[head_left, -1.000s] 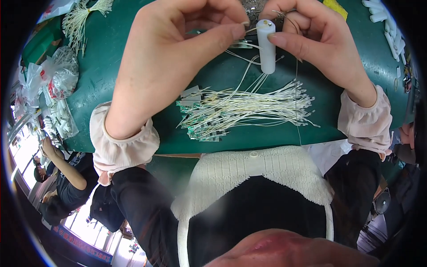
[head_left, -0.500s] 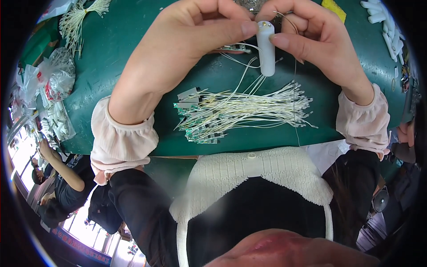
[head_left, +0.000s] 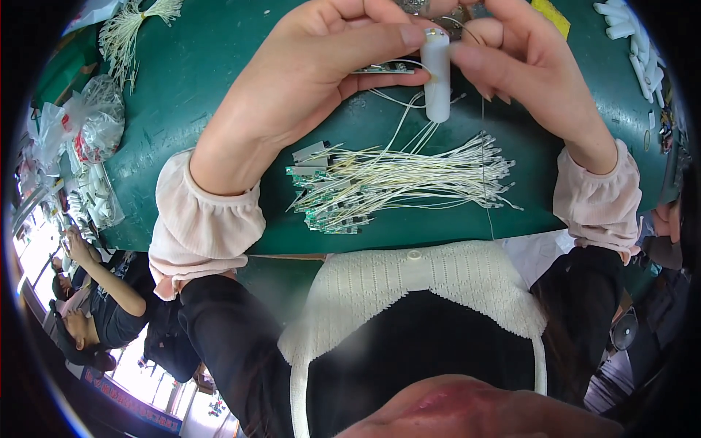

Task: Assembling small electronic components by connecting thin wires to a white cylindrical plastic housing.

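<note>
My left hand (head_left: 314,66) grips a white plastic tube (head_left: 437,87) upright, thumb at its top end and a finger lower against its side. Small metal spots show on the tube's top. A narrow green circuit board (head_left: 387,68) with white leads lies within the same hand. My right hand (head_left: 529,73) is at the tube's right side, thumb slightly blurred, fingers curled around a thin wire (head_left: 469,31) that bends over near the tube's top. Below the hands lies a bundle of white leads (head_left: 431,175) with small circuit boards (head_left: 332,219) at its left end.
Everything lies on a green table (head_left: 190,95). White tubes (head_left: 635,51) are heaped at the far right, beside a yellow sponge-like piece (head_left: 551,16). Another lead bundle (head_left: 131,36) and clear plastic bags (head_left: 98,120) are at the left. A person (head_left: 109,299) sits at lower left.
My left hand has shifted slightly right, and its lower finger now shows against the tube. My right thumb has moved up a little. The tube rises slightly; the lead bundle stays put.
</note>
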